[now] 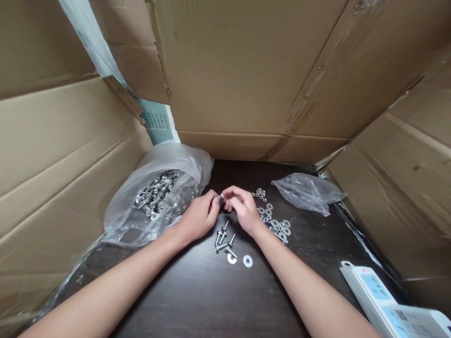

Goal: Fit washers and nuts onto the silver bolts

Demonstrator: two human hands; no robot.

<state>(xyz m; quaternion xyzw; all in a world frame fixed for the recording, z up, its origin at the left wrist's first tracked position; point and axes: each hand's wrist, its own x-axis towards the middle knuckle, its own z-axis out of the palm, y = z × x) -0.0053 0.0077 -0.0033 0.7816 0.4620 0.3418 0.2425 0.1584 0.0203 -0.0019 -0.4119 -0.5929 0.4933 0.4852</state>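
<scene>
Near the middle of the dark table, my left hand (pixel 201 213) pinches a small metal bolt (pixel 221 196) between thumb and fingers. My right hand (pixel 243 205) meets it from the right, its curled fingertips at the bolt's other end. Several bolts (pixel 225 239) lie loose on the table just below the hands. Two flat washers (pixel 247 261) rest in front of them, one partly under a bolt. To the right of my right hand are a pile of washers (pixel 282 227) and a small group of nuts (pixel 260 193); my wrist hides part of the pile.
An open plastic bag (pixel 120 206) with many assembled bolts stands at the left. A flatter clear bag (pixel 306 190) lies at the back right. A white power strip (pixel 369 291) is at the lower right. Cardboard walls (pixel 246 70) surround the table (pixel 197 295).
</scene>
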